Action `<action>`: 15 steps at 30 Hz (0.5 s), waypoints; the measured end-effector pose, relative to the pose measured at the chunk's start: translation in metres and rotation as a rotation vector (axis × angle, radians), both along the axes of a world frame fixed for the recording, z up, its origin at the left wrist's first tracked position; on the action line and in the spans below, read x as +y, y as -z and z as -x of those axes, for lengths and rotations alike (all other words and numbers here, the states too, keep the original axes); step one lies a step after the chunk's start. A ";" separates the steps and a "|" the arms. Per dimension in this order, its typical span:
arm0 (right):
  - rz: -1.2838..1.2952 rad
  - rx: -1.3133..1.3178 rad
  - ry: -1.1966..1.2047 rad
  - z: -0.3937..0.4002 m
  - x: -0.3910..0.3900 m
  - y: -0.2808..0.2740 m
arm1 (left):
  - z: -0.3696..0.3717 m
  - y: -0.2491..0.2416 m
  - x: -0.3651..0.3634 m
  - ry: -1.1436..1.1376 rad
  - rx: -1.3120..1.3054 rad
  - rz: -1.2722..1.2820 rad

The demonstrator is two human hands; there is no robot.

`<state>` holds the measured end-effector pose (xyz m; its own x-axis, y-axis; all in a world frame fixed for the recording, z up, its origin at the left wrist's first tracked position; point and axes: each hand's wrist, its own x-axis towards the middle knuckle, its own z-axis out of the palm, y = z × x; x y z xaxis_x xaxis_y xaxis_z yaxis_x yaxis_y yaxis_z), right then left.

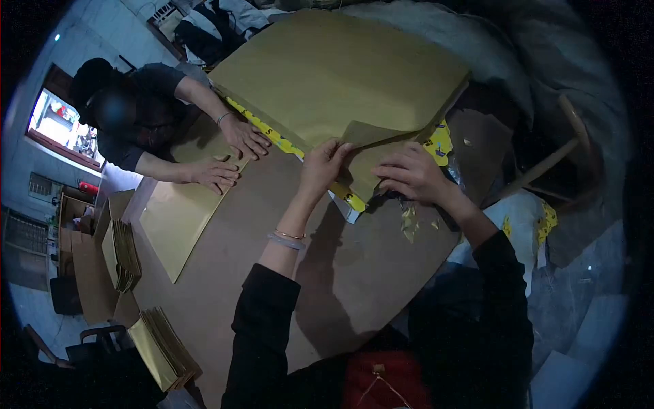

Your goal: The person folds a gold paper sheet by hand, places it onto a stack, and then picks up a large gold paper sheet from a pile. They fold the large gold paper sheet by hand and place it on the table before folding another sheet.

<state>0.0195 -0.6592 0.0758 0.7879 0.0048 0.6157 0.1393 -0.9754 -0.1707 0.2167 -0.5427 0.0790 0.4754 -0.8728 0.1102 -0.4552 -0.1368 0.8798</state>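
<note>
A tall stack of large gold paper sheets (340, 75) lies on the table, its near corner towards me. The corner of the top sheet (375, 134) is lifted and bent back. My left hand (323, 163) pinches the paper at the stack's near left edge. On the other side of that corner, my right hand (414, 176) has its fingers bent and close together against the sheets below. A dark shape shows under its fingertips, too hidden to name. Yellow printed wrapping (439, 144) runs along the stack's sides, torn near the corner.
Across the table (266, 225), a co-worker (129, 109) presses both hands on a folded gold sheet (180, 218). Folded gold bundles (160, 347) stand at the table's left edge. Small gold scraps (409, 225) lie near my right hand. A wooden chair (545, 163) stands at right.
</note>
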 end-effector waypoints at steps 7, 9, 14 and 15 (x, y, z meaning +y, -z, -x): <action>-0.160 -0.176 0.079 -0.009 -0.011 0.015 | 0.002 -0.011 -0.001 -0.027 -0.042 -0.108; -0.191 -0.242 0.156 -0.017 -0.007 0.001 | 0.002 0.000 -0.002 -0.025 0.026 -0.022; -0.224 -0.230 0.408 -0.034 -0.009 -0.009 | 0.001 0.010 -0.003 -0.034 0.189 0.109; -0.237 -0.178 0.430 -0.037 -0.009 -0.007 | -0.002 0.012 -0.004 -0.042 0.109 0.076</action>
